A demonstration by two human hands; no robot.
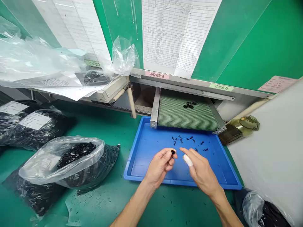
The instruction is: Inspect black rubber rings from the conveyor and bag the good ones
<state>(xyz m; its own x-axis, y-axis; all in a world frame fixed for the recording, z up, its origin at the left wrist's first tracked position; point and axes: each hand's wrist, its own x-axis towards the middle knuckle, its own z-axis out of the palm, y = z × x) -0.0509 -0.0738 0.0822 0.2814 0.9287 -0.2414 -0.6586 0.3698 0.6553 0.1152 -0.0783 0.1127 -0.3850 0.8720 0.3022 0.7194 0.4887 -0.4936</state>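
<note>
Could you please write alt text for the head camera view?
The left hand pinches a small black part above a blue plastic tray scattered with more, while the right hand, one finger wrapped in white, is beside it. A green mesh conveyor belt meets the tray; bags of black parts lie to the left.

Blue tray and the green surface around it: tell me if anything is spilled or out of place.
Small black pieces lie scattered on the green surface outside the blue tray, so they look spilled. A white bandage also wraps a finger of the right hand.
</note>
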